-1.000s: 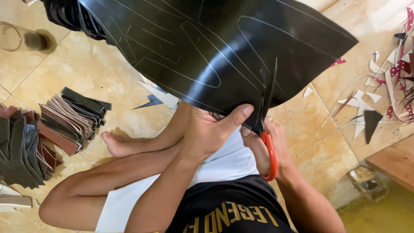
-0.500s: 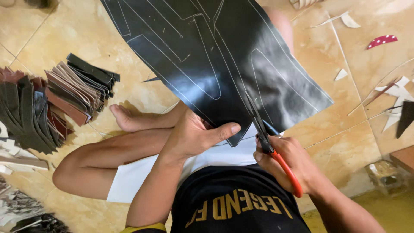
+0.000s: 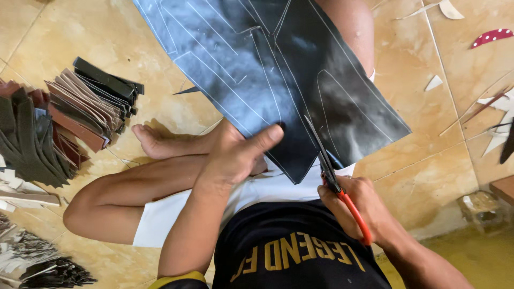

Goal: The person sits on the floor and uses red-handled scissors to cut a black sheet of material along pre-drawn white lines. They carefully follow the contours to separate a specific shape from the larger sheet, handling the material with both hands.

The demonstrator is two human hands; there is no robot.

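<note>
A large black leather-like sheet (image 3: 267, 69) marked with thin traced outlines lies across my lap and legs. My left hand (image 3: 235, 152) grips its near edge, thumb on top. My right hand (image 3: 356, 206) is closed around red-handled scissors (image 3: 334, 179). Their dark blades point up into the sheet's lower edge, along a traced line. I sit cross-legged on the floor, with a bare foot (image 3: 155, 142) just left of my left hand.
Stacks of cut brown and black pieces (image 3: 80, 115) lie fanned on the tiled floor at left. Pale and dark offcuts (image 3: 492, 112) are scattered at right, and shredded scraps (image 3: 43, 262) lie at bottom left. A small block (image 3: 479, 208) stands by the right edge.
The sheet has shifted left and turned on my lap. My right hand with the scissors has moved lower, and the blades now sit further into the sheet's edge.
</note>
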